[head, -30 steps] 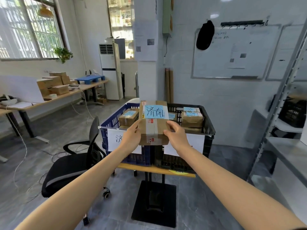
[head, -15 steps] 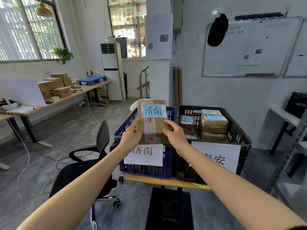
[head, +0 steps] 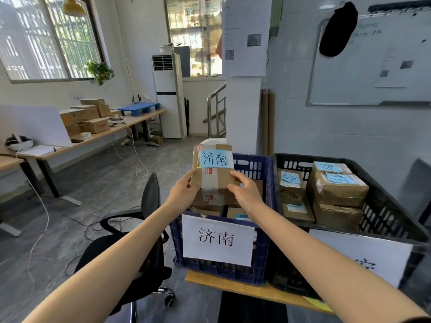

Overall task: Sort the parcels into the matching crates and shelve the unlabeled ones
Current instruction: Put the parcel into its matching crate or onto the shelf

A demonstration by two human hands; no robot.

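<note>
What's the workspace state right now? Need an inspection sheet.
Surface: small table carries blue crate and black crate side by side.
Job's things: parcel held above blue crate; its label matches that crate's sign. Labelled boxes stacked in black crate.
Clutter: office chair beside the table.
Grippers: left hand and right hand both grip the parcel's sides.
Cables: white cable loose on floor.
Surroundings: whiteboard, long desk with cartons, tall air conditioner.
</note>
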